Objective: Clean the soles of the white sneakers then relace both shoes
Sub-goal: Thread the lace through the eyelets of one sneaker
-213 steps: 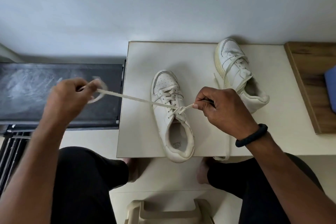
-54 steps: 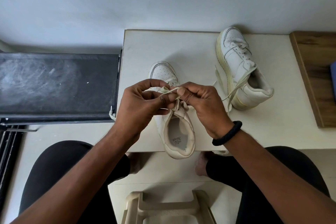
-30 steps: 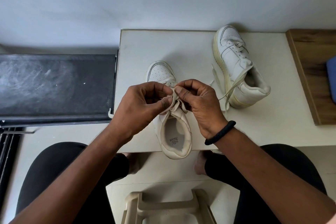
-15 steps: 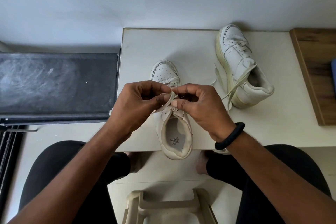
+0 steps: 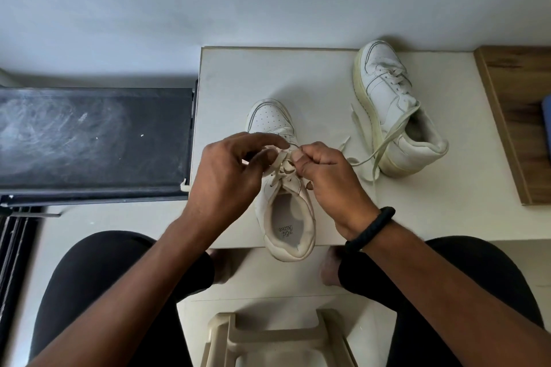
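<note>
The left grip [image 5: 229, 170] and the right grip [image 5: 328, 176] curl over the middle of the near sneaker [image 5: 269, 119], so most of its lacing is hidden. Only a short stretch of the lace [image 5: 278, 162] shows between them. The print on the insole [image 5: 286, 231] is too small to read. A blue thing [image 5: 547, 125] and the wooden board [image 5: 515, 116] are cut off at the right edge. The black surface [image 5: 89, 140] runs off the left edge, and the stool [image 5: 277, 337] runs off the near edge.
</note>
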### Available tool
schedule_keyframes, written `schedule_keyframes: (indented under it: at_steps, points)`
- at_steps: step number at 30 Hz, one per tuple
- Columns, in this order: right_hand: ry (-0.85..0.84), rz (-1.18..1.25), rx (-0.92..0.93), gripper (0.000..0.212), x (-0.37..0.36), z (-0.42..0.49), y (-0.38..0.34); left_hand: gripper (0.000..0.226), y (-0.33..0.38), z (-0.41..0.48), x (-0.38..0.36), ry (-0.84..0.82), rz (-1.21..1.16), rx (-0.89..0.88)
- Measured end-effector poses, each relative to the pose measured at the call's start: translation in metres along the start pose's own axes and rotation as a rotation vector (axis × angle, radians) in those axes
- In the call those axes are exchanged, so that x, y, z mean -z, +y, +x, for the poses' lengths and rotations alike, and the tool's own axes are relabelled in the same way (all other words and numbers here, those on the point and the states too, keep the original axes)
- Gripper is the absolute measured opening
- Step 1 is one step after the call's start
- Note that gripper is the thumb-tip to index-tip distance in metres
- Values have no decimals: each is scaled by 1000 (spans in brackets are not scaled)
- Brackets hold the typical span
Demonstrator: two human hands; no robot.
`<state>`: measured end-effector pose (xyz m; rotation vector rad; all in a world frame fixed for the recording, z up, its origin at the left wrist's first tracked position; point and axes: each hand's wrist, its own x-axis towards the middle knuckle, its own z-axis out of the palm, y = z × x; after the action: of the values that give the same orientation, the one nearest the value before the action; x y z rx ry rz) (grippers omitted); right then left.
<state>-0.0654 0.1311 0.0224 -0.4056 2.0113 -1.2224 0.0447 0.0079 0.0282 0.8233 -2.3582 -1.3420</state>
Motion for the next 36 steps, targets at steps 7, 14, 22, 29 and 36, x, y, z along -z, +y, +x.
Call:
schedule_keyframes:
  at_steps: [7, 14, 22, 29, 36]
  points:
    - [-58, 33, -27, 26, 6, 0, -2, 16, 1, 1, 3, -89, -128, 164]
    - [-64, -61, 24, 29, 8, 4, 0, 23, -1, 2, 5, -171, -121, 220]
    - [132, -429, 538, 7, 21, 0, 1, 8, -7, 4, 2, -180, -153, 348]
    - [152, -727, 758, 11, 16, -13, -1, 17, -10, 6, 5, -305, -340, 460]
    - [170, -671, 479, 22, 4, -16, 2, 18, -12, 7, 7, -368, -448, 497]
